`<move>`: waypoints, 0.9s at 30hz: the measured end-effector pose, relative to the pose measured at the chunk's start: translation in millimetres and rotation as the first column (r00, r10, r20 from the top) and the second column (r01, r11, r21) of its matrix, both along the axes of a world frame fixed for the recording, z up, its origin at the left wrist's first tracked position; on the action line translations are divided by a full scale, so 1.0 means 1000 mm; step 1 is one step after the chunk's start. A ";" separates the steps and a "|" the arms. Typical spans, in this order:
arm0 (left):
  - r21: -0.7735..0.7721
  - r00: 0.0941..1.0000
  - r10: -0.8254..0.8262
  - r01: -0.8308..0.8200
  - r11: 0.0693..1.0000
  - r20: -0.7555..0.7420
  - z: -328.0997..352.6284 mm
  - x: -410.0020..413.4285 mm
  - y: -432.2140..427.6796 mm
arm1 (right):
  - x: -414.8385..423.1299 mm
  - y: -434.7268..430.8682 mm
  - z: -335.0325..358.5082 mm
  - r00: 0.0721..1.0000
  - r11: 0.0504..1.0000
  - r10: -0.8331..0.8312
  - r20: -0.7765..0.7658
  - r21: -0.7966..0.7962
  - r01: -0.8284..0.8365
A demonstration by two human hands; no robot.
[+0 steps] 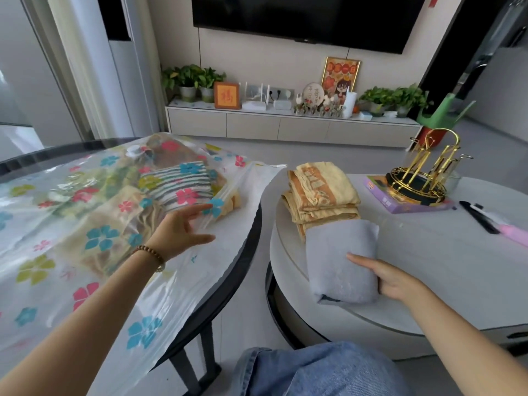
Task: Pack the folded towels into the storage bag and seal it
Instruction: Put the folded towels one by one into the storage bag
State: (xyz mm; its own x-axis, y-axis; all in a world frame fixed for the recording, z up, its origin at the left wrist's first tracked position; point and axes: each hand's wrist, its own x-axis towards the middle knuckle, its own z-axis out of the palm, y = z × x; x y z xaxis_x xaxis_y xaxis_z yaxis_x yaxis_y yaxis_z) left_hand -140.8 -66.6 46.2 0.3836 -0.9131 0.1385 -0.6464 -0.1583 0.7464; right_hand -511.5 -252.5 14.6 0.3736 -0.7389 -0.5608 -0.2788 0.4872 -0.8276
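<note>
- I read open air over the gap between the two desks, with floor below.
- Left desk [253, 247]: the filled storage bag [94, 212] covers nearly all of it.
- Right desk [443, 267]: bare surface right of the grey towel [340, 261]; the yellow towel stack [320, 192] crowds just behind it, and the gold rack [420, 172] stands far right.

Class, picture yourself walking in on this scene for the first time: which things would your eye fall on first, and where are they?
The clear storage bag with bright flower prints sprawls over the left table, towels already inside, the left hand open over it. On the right table the right hand grips a folded grey towel in front of a stack of yellow towels, with a shiny gold rack farther back.
</note>
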 end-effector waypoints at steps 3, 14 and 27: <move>0.090 0.979 -0.015 -0.004 0.996 0.204 -0.005 -0.006 0.011 | 0.012 0.010 0.009 0.994 0.999 0.027 0.107 0.030 -0.030; 0.045 0.896 0.348 -0.374 0.927 0.278 0.017 0.017 0.073 | 0.110 0.074 0.035 0.884 0.921 0.365 0.293 0.027 -0.389; -0.328 0.873 0.467 -0.404 0.854 0.139 0.120 0.098 0.113 | 0.275 0.148 0.053 0.788 0.879 0.450 0.420 -0.050 -0.475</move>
